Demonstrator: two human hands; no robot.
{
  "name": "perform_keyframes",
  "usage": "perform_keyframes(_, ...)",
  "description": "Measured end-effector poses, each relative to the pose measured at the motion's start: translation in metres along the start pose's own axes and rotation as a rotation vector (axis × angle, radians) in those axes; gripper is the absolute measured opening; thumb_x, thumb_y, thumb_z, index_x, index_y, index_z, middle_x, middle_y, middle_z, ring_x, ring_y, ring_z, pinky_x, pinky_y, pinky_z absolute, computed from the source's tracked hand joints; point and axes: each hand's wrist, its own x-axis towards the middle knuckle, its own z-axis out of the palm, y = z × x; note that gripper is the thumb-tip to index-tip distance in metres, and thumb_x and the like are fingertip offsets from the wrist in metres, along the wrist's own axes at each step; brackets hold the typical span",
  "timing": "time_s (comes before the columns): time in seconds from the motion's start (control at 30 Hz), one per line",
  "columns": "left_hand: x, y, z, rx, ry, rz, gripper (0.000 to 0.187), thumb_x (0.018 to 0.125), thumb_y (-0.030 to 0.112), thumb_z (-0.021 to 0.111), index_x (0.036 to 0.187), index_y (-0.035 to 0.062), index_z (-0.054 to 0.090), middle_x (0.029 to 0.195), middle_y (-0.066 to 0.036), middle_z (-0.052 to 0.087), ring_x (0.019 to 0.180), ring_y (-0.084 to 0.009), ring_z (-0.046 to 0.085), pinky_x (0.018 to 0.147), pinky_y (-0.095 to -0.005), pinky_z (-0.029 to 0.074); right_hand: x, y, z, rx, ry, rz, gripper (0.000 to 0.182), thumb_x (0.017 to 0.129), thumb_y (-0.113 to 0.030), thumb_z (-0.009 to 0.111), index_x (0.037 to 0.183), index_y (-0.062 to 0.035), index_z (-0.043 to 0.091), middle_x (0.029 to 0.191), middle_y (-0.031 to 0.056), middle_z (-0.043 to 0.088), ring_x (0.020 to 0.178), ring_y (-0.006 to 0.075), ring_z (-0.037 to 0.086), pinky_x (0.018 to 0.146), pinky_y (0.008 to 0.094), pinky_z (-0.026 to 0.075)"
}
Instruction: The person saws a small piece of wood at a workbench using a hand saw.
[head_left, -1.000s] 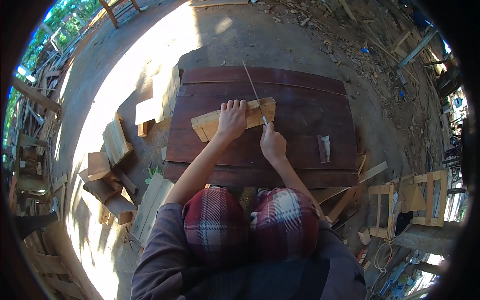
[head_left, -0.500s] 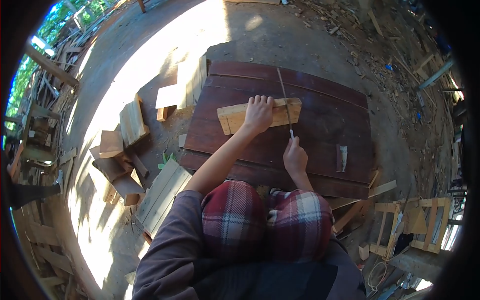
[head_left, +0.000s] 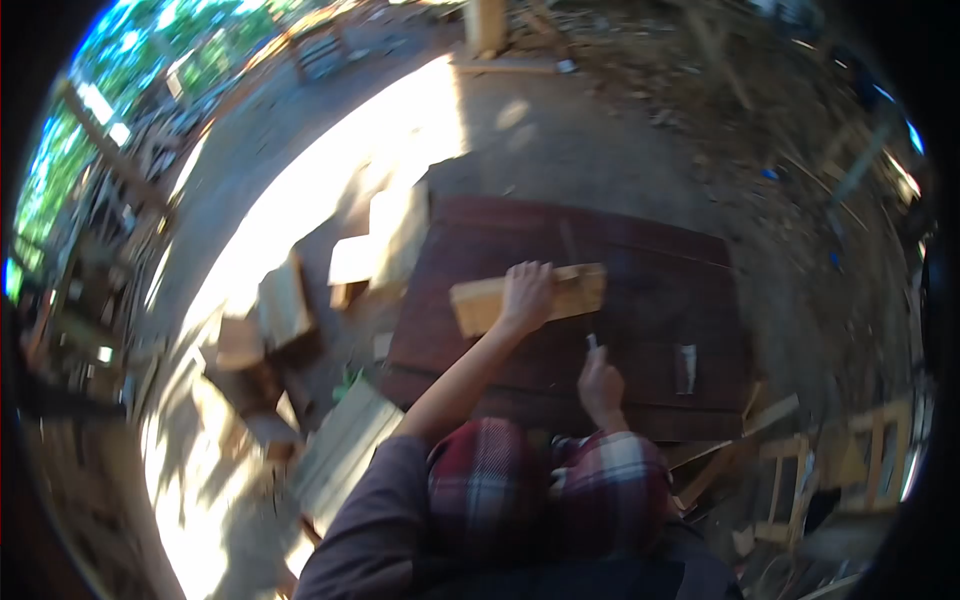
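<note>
My left hand is closed over the top of a pale wooden board, pressing it against a dark red-brown wooden panel. My right hand grips the near end of a long narrow saw, just on my side of the board. Its thin blade, blurred and seen nearly edge-on, crosses the board close to the right end and shows faintly beyond it. Both forearms reach out past my knees in plaid cloth.
A small pale strip lies on the panel's right side. Wooden blocks and boards are scattered on the ground to the left. At right stand slatted wooden frames. A post rises at the far side.
The view has tilted up, so the panel, board and hands sit lower in it, and the picture is blurred. My right hand has drawn the saw slightly towards me; my left keeps its hold.
</note>
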Motion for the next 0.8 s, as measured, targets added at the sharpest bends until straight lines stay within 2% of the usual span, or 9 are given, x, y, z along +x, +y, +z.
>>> perform_keyframes(0.03, 0.005, 0.0, -0.005, -0.02, -0.096, -0.025, 0.016, 0.083, 0.017, 0.053, 0.096, 0.0075, 0.052, 0.095, -0.013, 0.056, 0.096, -0.031, 0.052, 0.083, -0.0431, 0.038, -0.003, -0.001, -0.002, 0.03, -0.014, 0.017, 0.025, 0.097, -0.028, 0.04, 0.096, -0.0047, 0.047, 0.064, 0.025, 0.061, 0.059, 0.0464, 0.06, 0.051, 0.0576, 0.045)
perform_keyframes(0.1, 0.005, -0.014, 0.022, 0.037, -0.024, 0.039, 0.024, 0.084, 0.016, 0.05, 0.107, 0.0071, 0.054, 0.1, -0.012, 0.057, 0.101, -0.0316, 0.052, 0.083, -0.0456, 0.04, -0.007, 0.003, -0.003, 0.021, -0.065, 0.07, 0.025, 0.097, -0.029, 0.04, 0.098, -0.0048, 0.046, 0.066, 0.0248, 0.062, 0.061, 0.0463, 0.061, 0.054, 0.0578, 0.047)
perform_keyframes(0.13, 0.011, -0.011, 0.009, 0.112, -0.166, 0.042, 0.028, 0.086, 0.015, 0.05, 0.111, 0.006, 0.053, 0.105, -0.012, 0.057, 0.103, -0.031, 0.052, 0.087, -0.0457, 0.04, -0.007, 0.004, -0.01, 0.082, -0.099, 0.085, 0.025, 0.097, -0.029, 0.039, 0.099, -0.0048, 0.045, 0.067, 0.0245, 0.063, 0.064, 0.0456, 0.062, 0.057, 0.058, 0.047)
perform_keyframes(0.17, 0.013, -0.015, 0.007, 0.068, -0.155, 0.03, 0.027, 0.087, 0.016, 0.05, 0.111, 0.0049, 0.054, 0.107, -0.014, 0.059, 0.105, -0.0309, 0.054, 0.089, -0.0457, 0.041, -0.009, 0.008, -0.01, 0.128, -0.134, 0.104, 0.026, 0.097, -0.029, 0.039, 0.1, -0.0044, 0.044, 0.068, 0.0241, 0.063, 0.065, 0.0446, 0.063, 0.058, 0.0576, 0.048)
perform_keyframes(0.2, 0.021, -0.025, 0.019, 0.062, -0.11, 0.038, 0.018, 0.085, 0.02, 0.054, 0.096, 0.0059, 0.057, 0.095, -0.014, 0.062, 0.097, -0.0333, 0.057, 0.083, -0.0483, 0.043, -0.013, 0.013, -0.009, 0.127, -0.127, 0.099, 0.024, 0.097, -0.028, 0.04, 0.099, -0.0044, 0.044, 0.067, 0.0236, 0.063, 0.064, 0.0437, 0.064, 0.056, 0.0564, 0.048)
perform_keyframes(0.27, 0.031, -0.016, 0.009, 0.105, -0.265, -0.001, 0.021, 0.088, 0.025, 0.052, 0.094, 0.0051, 0.056, 0.095, -0.015, 0.061, 0.098, -0.0346, 0.056, 0.085, -0.0475, 0.042, -0.029, 0.025, -0.02, 0.115, -0.142, 0.102, 0.025, 0.097, -0.027, 0.04, 0.099, -0.0034, 0.045, 0.066, 0.0229, 0.064, 0.063, 0.042, 0.065, 0.055, 0.0546, 0.05)
perform_keyframes(0.3, 0.024, -0.015, 0.014, 0.11, -0.125, 0.059, 0.023, 0.09, 0.027, 0.051, 0.094, 0.0047, 0.055, 0.095, -0.015, 0.061, 0.097, -0.0344, 0.055, 0.086, -0.0462, 0.041, -0.04, 0.027, -0.032, 0.103, -0.162, 0.097, 0.026, 0.097, -0.028, 0.039, 0.1, -0.0025, 0.045, 0.066, 0.0227, 0.064, 0.064, 0.0412, 0.066, 0.055, 0.0541, 0.05)
perform_keyframes(0.4, 0.017, -0.024, 0.016, 0.099, -0.09, 0.124, 0.025, 0.091, 0.025, 0.052, 0.102, 0.0029, 0.053, 0.099, -0.016, 0.058, 0.098, -0.0335, 0.054, 0.088, -0.0449, 0.039, -0.061, 0.028, -0.051, 0.108, -0.147, 0.054, 0.019, 0.095, -0.023, 0.044, 0.094, -0.0034, 0.045, 0.059, 0.0202, 0.062, 0.055, 0.0393, 0.063, 0.048, 0.052, 0.048)
perform_keyframes(0.8, 0.004, -0.011, 0.001, 0.163, -0.111, 0.241, 0.032, 0.085, 0.017, 0.059, 0.111, 0.002, 0.048, 0.1, -0.016, 0.055, 0.099, -0.0336, 0.05, 0.087, -0.0435, 0.038, -0.01, 0.007, -0.032, 0.183, -0.052, -0.044, 0.02, 0.094, -0.018, 0.041, 0.095, 0.0015, 0.046, 0.061, 0.0188, 0.062, 0.055, 0.0381, 0.064, 0.048, 0.0507, 0.048)
